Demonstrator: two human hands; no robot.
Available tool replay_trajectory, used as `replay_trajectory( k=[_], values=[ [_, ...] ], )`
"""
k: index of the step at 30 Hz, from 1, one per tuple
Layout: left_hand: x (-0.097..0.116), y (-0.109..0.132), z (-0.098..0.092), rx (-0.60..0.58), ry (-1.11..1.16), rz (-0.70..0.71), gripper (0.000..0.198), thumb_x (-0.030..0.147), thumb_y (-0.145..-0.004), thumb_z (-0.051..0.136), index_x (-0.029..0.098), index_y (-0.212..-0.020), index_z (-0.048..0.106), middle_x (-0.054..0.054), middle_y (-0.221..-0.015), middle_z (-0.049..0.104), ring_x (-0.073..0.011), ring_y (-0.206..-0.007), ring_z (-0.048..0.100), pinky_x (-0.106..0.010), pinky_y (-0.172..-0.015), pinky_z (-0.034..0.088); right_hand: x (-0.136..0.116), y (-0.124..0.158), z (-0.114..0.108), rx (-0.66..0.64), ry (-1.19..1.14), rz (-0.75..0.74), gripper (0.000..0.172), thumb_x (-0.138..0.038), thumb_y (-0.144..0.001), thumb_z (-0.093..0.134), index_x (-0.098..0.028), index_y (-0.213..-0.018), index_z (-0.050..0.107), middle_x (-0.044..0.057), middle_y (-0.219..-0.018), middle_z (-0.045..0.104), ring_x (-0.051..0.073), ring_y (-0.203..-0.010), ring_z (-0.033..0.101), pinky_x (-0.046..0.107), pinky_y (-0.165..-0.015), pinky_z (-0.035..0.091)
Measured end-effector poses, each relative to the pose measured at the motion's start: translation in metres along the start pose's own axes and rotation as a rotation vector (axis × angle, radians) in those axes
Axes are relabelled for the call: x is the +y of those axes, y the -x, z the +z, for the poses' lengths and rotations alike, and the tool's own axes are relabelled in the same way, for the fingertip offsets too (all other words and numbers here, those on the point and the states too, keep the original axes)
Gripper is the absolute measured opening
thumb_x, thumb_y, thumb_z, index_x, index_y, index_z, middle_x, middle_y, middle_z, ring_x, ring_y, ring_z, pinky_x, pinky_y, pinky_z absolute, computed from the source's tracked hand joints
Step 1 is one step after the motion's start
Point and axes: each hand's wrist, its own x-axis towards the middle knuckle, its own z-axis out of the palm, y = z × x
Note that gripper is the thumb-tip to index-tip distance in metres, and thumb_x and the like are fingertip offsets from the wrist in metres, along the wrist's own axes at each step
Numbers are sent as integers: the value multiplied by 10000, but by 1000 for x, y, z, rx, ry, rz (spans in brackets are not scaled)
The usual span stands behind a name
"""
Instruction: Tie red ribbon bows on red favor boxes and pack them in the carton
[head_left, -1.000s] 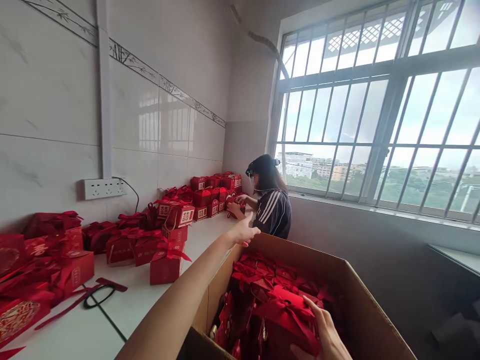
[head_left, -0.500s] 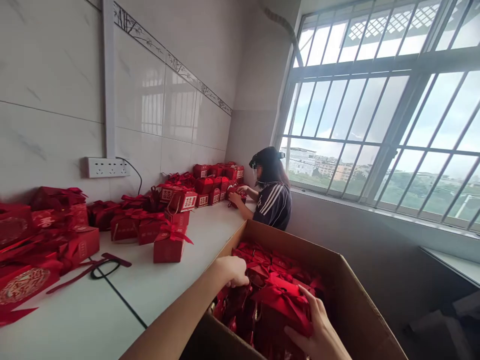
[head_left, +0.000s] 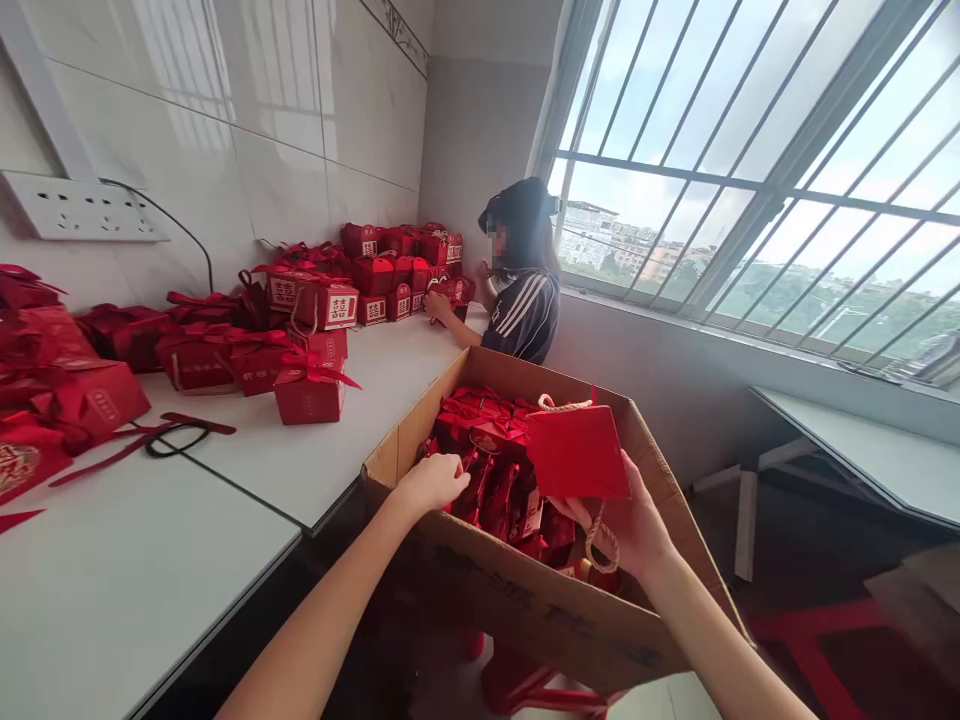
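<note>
The table [head_left: 157, 600] at left is bearing boxes [head_left: 307, 395]; the centre carton [head_left: 525, 590] is holding more. The right hand [head_left: 646, 530] is grasping a box [head_left: 577, 452], the left hand's [head_left: 437, 481] grip is staying unclear; work is looking part-done.

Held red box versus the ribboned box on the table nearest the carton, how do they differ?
The held box is in the right hand; the ribboned box rests on the table. The held box shows a plain face and rope; the ribboned box has a bow on top. Both are red.
</note>
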Motion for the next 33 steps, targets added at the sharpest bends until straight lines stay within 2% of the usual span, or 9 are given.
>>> replay_trajectory(
  k=[5,10,13,16,19,23,26,30,33],
  values=[
    [3,5,-3,26,19,17,286,318,-849,422,178,-932,657,-120,-967,706,-276,-920,657,-349,-805,470,4,4,4,-58,-31,75,386,-470,-715,684,-225,-1011,642,42,-1032,700,199,-1036,630,243,-691,584],
    [5,10,-6,54,32,16,276,291,-856,416,179,-926,658,-120,-959,707,-274,-924,660,-343,-805,473,8,4,3,35,48,-9,305,-424,-750,663,-223,-976,628,10,-906,723,189,-826,689,301,-662,598],
    [6,10,-6,61,41,10,261,295,-851,433,178,-905,660,-120,-944,710,-277,-906,666,-343,-791,479,15,3,-3,92,213,-67,371,-436,-693,712,-213,-971,612,32,-873,719,215,-804,689,336,-694,594],
    [6,11,-5,81,52,9,254,301,-850,439,182,-895,659,-119,-936,710,-281,-903,666,-345,-777,482,23,-2,-10,132,487,-282,540,-501,-638,743,-214,-1063,574,72,-967,694,259,-926,658,393,-804,562],
    [4,10,-3,114,70,19,247,285,-851,433,186,-887,656,-116,-932,710,-272,-899,666,-331,-767,480,25,-7,-18,183,947,-706,678,-479,-606,773,-239,-1185,513,82,-1119,608,265,-1040,592,440,-904,507],
    [2,11,-2,171,112,41,236,264,-853,425,180,-862,646,-116,-920,706,-269,-890,662,-329,-762,472,20,-6,-24,146,1513,-1143,641,-406,-671,753,-270,-1236,481,97,-1269,430,285,-1178,489,491,-966,461],
    [3,15,-5,225,165,56,247,278,-870,410,174,-833,631,-107,-908,701,-260,-879,653,-333,-773,466,15,-3,-25,84,1654,-1274,634,-380,-736,715,-297,-1291,420,103,-1284,397,293,-1200,465,512,-970,458],
    [25,28,-16,356,373,134,455,377,-957,178,166,-908,578,-74,-935,679,-177,-876,631,-268,-775,473,13,1,-27,67,1660,-1304,674,-356,-731,720,-297,-1310,381,115,-1297,372,306,-1202,458,499,-922,497],
    [54,39,-20,381,691,258,401,488,-915,321,164,-929,556,-52,-904,663,-161,-836,618,-247,-730,485,13,4,-29,45,1610,-1294,759,-348,-711,741,-300,-1342,322,121,-1311,363,306,-1208,452,479,-892,520]
  ],
)
